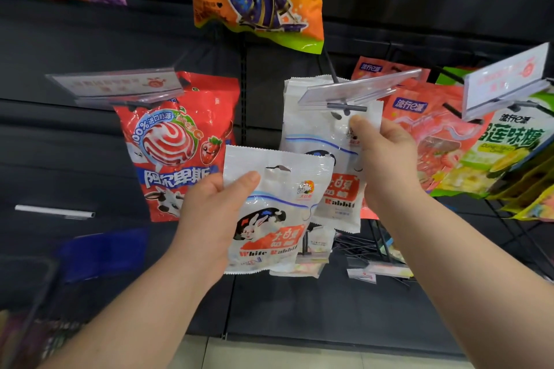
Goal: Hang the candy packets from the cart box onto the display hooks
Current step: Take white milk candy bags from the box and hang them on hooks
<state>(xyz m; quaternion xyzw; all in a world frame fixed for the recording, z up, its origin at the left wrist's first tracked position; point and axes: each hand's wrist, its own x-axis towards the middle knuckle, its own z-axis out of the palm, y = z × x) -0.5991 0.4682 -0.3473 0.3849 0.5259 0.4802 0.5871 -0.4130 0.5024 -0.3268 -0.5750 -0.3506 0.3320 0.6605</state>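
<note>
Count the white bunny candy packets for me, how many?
2 for sure: the near packet in the left hand, and the far packet at the hook, pinched by the right hand. More may hide behind it.

Centre: "White Rabbit" on the front white packet [269,213], "Rabbit" on the rear white packet [314,135]. Left: "100%" on the red lollipop bag [177,144].

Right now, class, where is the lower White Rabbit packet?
Head view, centre: the White Rabbit packet is in the left hand, right of the red lollipop bag.
</note>
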